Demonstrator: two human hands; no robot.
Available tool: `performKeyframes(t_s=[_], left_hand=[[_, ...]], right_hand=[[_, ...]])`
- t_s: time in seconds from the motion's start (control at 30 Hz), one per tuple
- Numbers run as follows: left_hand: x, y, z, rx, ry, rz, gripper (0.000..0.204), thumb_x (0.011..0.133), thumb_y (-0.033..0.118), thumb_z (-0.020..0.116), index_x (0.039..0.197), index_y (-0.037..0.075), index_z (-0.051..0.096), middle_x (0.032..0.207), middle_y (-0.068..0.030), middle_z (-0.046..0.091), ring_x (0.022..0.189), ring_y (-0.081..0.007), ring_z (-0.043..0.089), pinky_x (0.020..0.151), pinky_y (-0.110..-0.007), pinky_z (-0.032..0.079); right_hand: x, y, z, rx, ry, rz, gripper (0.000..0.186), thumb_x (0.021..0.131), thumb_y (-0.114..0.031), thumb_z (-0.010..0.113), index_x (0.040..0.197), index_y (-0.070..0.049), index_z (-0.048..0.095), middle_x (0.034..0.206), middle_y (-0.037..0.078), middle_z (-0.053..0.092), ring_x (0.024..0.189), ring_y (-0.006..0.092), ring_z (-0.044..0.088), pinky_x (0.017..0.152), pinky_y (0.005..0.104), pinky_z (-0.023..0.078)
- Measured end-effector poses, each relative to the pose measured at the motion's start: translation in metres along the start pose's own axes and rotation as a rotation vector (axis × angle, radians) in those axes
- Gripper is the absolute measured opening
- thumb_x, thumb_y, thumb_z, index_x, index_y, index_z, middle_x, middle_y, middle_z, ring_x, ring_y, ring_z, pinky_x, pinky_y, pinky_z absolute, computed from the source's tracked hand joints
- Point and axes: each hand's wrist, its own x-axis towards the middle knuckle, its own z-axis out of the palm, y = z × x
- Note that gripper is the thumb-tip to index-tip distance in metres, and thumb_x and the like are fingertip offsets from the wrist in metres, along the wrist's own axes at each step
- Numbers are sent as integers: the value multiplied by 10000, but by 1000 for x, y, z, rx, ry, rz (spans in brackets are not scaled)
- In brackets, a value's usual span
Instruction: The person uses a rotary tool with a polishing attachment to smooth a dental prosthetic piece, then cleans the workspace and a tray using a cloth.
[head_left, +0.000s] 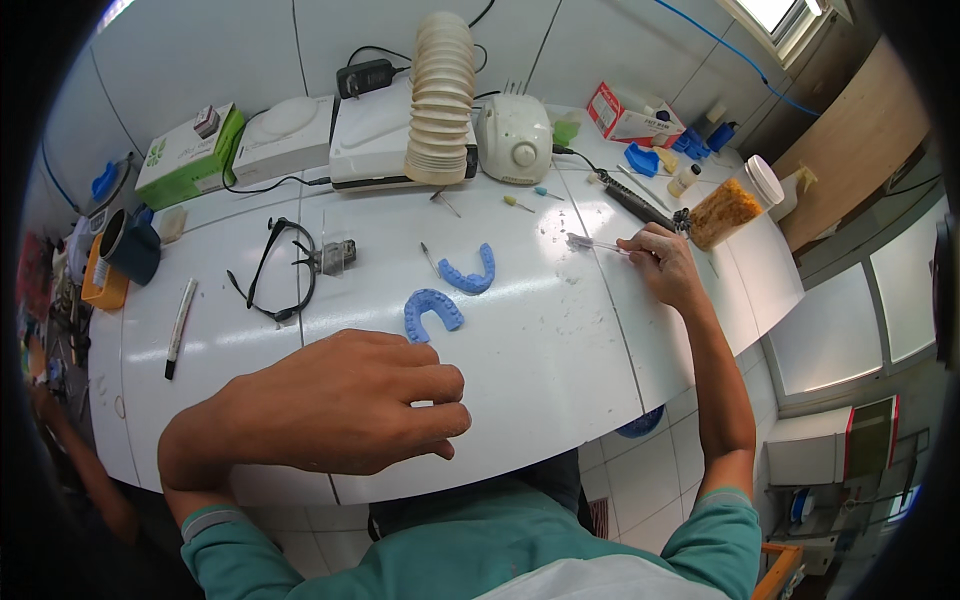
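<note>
My right hand (660, 262) is closed on the thin clear handle of a small brush (598, 244). Its bristle end meets the white tabletop, among scattered pale crumbs. My left hand (345, 400) hangs over the front of the table, back upward, fingers curled inward; nothing shows in them, though their undersides are hidden. Just beyond it lies a blue horseshoe-shaped dental model (430, 308). A second blue dental model (470, 275) rests a little farther back, with a slim pointed tool (430, 258) beside it.
Black-framed glasses (275, 270) and a white marker (181, 328) lie to the left. A ribbed hose (440, 100) stands at the back, beside a white control box (515, 140). A black handpiece (635, 203) and a jar of orange material (722, 212) are at the right.
</note>
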Motion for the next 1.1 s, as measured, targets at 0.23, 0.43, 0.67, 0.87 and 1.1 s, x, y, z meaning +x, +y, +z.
performKeyframes(t_s=[0.23,0.43,0.67,0.87,1.1], left_hand=[[2,0,5,-22,-50,7,281,954,254,876,1155,107,745,1004,-39,704,880,-226,731,718,-375,588],[1,1,8,-25,-80,-1,291,960,271,869,1168,109,746,1016,-39,704,914,-234,736,750,-387,598],[-1,1,7,-26,-125,-37,303,966,278,861,1191,113,744,1030,-37,704,938,-239,736,766,-393,603],[-1,1,5,-39,-128,-24,323,980,285,846,1227,112,729,1062,-49,704,958,-252,738,794,-396,606],[0,4,6,-41,-160,-21,328,986,294,840,1232,111,725,1061,-56,701,959,-244,739,801,-402,609]], right_hand=[[30,4,0,95,88,-3,212,962,102,732,1120,0,830,1035,123,731,901,256,717,804,391,574],[63,9,17,38,62,-10,208,975,106,693,1123,16,808,1066,158,735,934,305,725,847,421,573],[51,6,18,16,-96,-21,213,937,125,716,1101,15,797,1046,148,753,956,311,744,863,422,588],[19,10,-6,92,-183,-80,240,911,160,736,1072,-6,801,1047,120,762,978,267,750,874,404,614],[69,3,10,55,-12,32,168,981,89,716,1114,22,793,1015,115,723,929,224,676,861,369,553]])
